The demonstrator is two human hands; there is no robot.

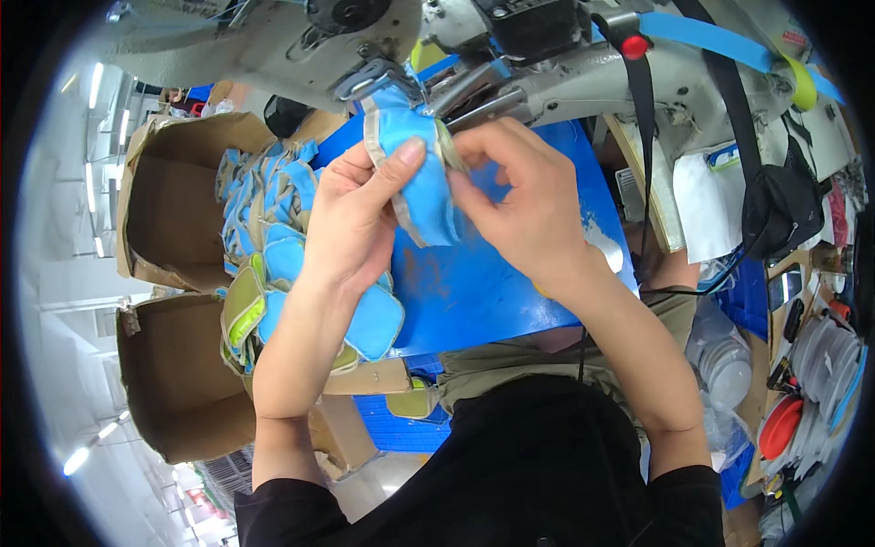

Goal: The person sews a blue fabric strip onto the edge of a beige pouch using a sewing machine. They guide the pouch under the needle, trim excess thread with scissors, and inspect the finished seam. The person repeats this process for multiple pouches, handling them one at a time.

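Note:
A blue fabric piece (424, 210) with pale binding along its edges hangs from beneath the grey sewing machine's presser area (374, 77). My left hand (355, 201) grips it, thumb on the blue face and fingers behind. My right hand (515, 191) is on its right side, with index finger and thumb closed on the olive-beige edge. Below them is a blue work surface (456, 301). A heap of blue and green bound pieces (264, 191) lies left of my left hand and extends behind my forearm.
Two cardboard boxes (173, 201) stand at the left. Black straps and a black pouch (779, 214) hang at the right, beside a white cloth (706, 210). Plastic discs, a red dish (779, 428) and small tools crowd the right side. Machine arms and a blue band (706, 36) span the top.

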